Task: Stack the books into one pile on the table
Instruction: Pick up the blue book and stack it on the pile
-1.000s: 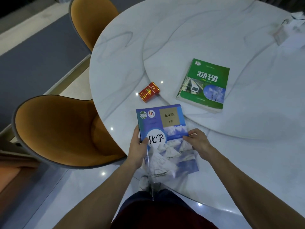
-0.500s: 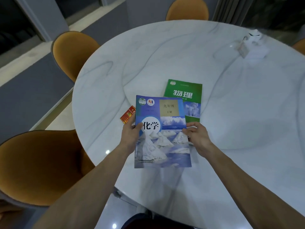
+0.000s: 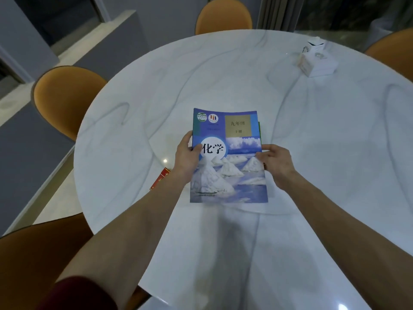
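Dim, cool, bluish light fills the room. The polished marble counter (image 3: 223,81) carries small bright glints of overhead lamps near its left edge and at the bottom right corner, and soft dark reflections of the forearms below the blue chemistry book (image 3: 228,157). Wide-angle distortion bends the edges; detail is soft and slightly smeared throughout.

Table (image 3: 223,70), centre of frame: white marble-look top with grey veining, polished; it reflects ceiling light spots and both forearms. Blue book (image 3: 228,166), mid-frame: paper, printed cover smooth with a slight sheen. Red box (image 3: 159,179), left of the book: glossy printed card. Chairs (image 3: 64,97), left and upper edges: orange upholstery, matt, with a darker rim. White box (image 3: 317,61), upper right: card or paper, matt. Sleeve (image 3: 73,294), lower left: dark red cloth.
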### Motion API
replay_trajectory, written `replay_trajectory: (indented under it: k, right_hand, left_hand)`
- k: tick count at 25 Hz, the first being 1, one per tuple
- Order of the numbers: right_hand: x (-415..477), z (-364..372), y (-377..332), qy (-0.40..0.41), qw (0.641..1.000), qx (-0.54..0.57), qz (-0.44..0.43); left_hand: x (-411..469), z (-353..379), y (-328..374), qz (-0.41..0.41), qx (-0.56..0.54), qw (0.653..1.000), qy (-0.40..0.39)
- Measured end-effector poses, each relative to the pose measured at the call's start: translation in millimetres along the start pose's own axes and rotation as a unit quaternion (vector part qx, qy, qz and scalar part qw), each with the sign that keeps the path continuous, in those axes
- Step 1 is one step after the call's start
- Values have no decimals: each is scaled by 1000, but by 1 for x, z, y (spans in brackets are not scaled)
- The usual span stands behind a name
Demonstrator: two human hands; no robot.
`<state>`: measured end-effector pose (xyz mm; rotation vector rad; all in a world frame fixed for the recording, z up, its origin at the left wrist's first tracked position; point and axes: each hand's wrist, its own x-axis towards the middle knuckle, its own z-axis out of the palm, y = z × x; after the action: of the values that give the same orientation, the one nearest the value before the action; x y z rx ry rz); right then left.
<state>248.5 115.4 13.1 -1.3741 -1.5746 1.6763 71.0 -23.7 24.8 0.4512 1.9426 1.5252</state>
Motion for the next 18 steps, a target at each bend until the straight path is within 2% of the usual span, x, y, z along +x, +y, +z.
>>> replay_trajectory:
  k: [6, 13, 18]
  right_hand:
    - [54, 14, 3, 78, 995, -44, 36]
    - [89, 19, 13, 103, 989, -91, 59]
    - [95, 21, 23, 117, 979, -153, 71]
  left_hand:
    - [72, 28, -6, -31, 55, 998, -24]
    - [117, 47, -27, -45, 101, 992, -64]
    - [122, 51, -32, -25, 186, 980, -72]
